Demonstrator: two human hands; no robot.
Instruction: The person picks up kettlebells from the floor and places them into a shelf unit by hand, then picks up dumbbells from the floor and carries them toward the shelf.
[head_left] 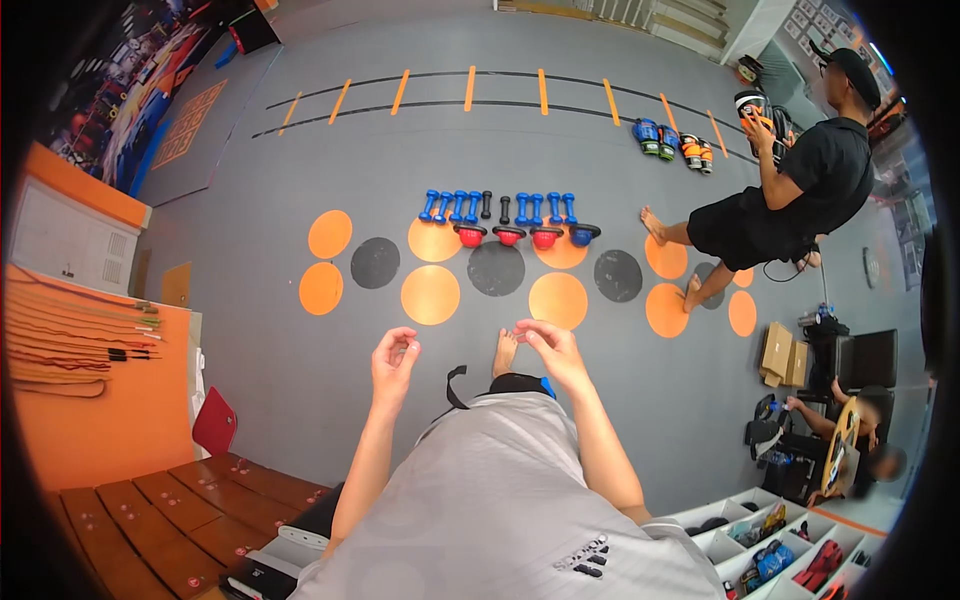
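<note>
The fingers of the left hand [392, 366] and right hand [557, 356] are loosely curled, held slightly apart from the thumbs. Beyond them, a flat, round orange floor marker [558, 300] and a row of short blue and black dumbbells [505, 210] are laid out.

Wide-angle view under bright, diffuse indoor light. The grey floor [250, 240] is evenly lit, with only soft, faint shadows. Left grip [393, 366] and right grip [556, 357] appear sharp. Strong barrel distortion bows the floor ladder [470, 88], and black vignetting rounds the corners. At lower right, a seated person's head [886, 462] is blurred; narrow bluish-white glare [882, 58] marks the upper right edge.
</note>
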